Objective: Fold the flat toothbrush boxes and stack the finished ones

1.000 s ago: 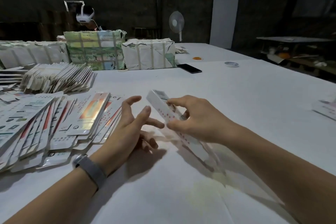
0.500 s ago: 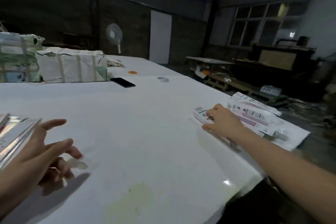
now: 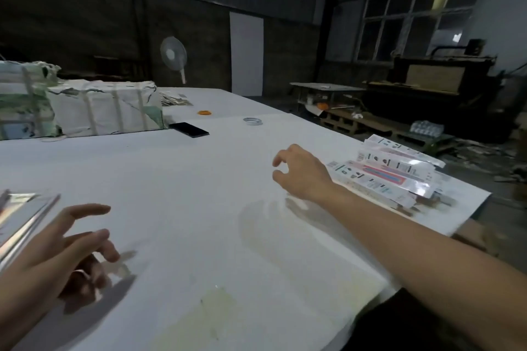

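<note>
A stack of folded toothbrush boxes [image 3: 399,177] lies near the right edge of the white table [image 3: 199,194]. My right hand [image 3: 302,174] hovers just left of that stack, fingers loosely curled, holding nothing. My left hand [image 3: 62,248] hangs over the table at the lower left with fingers spread and relaxed, empty. Flat, shiny unfolded boxes [image 3: 20,216] show at the far left edge, just left of my left hand.
Two strapped bundles [image 3: 105,107] stand at the back left. A black phone [image 3: 188,129], a tape roll [image 3: 252,121] and an orange ring [image 3: 204,112] lie beyond mid-table. A fan [image 3: 173,55] stands behind. The table's right edge drops to a cluttered floor.
My right hand carried the folded box to the right, set it on the stack, and has now drawn back left, empty. The view swung right; my left hand stayed near the flat boxes.
</note>
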Demonstrator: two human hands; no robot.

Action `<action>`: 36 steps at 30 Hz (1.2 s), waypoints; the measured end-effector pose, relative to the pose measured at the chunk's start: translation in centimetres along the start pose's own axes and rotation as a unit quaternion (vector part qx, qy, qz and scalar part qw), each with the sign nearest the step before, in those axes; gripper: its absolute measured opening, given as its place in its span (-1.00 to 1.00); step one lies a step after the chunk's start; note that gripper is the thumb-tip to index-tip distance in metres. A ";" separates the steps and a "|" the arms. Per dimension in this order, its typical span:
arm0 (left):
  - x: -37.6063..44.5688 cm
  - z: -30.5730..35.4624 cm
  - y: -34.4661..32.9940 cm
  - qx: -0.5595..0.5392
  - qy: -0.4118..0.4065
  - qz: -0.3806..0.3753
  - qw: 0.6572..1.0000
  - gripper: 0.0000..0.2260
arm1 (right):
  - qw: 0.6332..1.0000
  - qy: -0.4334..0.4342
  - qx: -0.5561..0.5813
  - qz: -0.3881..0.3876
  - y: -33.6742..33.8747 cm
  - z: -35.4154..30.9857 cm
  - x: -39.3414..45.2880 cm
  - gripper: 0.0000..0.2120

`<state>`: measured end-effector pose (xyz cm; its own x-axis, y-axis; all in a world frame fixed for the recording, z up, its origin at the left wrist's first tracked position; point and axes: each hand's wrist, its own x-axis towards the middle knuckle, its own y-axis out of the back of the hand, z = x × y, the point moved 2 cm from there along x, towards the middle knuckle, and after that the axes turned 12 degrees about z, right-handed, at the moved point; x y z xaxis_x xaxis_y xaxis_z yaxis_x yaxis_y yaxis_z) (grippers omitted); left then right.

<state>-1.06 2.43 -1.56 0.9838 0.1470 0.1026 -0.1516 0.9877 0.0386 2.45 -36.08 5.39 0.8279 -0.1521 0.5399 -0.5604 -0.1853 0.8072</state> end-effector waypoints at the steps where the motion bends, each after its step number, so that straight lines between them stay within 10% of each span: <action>1: -0.6 0.6 -0.1 0.018 -0.020 -0.003 1.000 -0.80 | 0.999 0.015 0.035 -0.017 -0.4 -2.5 -0.3 -0.81; 5: -2.0 1.9 0.7 0.190 -0.145 0.050 0.970 -0.76 | 0.978 0.103 0.154 -0.092 -2.3 -12.4 -2.8 -0.88; 10: -1.4 3.7 2.3 0.455 -0.293 0.206 0.815 -0.90 | 0.941 0.235 0.214 -0.121 -5.0 -21.2 -6.7 -0.98; 14: 0.1 2.6 4.6 0.619 -0.193 0.179 0.740 -0.56 | 0.923 0.241 0.276 -0.116 -7.0 -22.3 -8.5 -0.90; 21: 1.8 1.4 8.0 0.679 -0.056 0.165 0.713 -0.55 | 0.885 0.163 0.418 -0.129 -6.9 -21.0 -8.4 -0.75; 28: 1.6 1.6 6.8 0.691 -0.204 0.152 0.676 -0.61 | 0.877 0.154 0.436 -0.126 -7.1 -20.9 -8.4 -0.70; 36: 0.1 3.6 6.6 0.586 -0.316 0.211 0.715 -0.37 | 0.852 0.074 0.505 -0.121 -7.6 -20.5 -7.8 -0.74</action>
<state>-2.34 8.78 2.27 0.6431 -0.0007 0.7658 -0.7630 0.0839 0.6409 0.68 -13.56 -0.06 0.8734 0.1193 0.4722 -0.0456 -0.9452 0.3232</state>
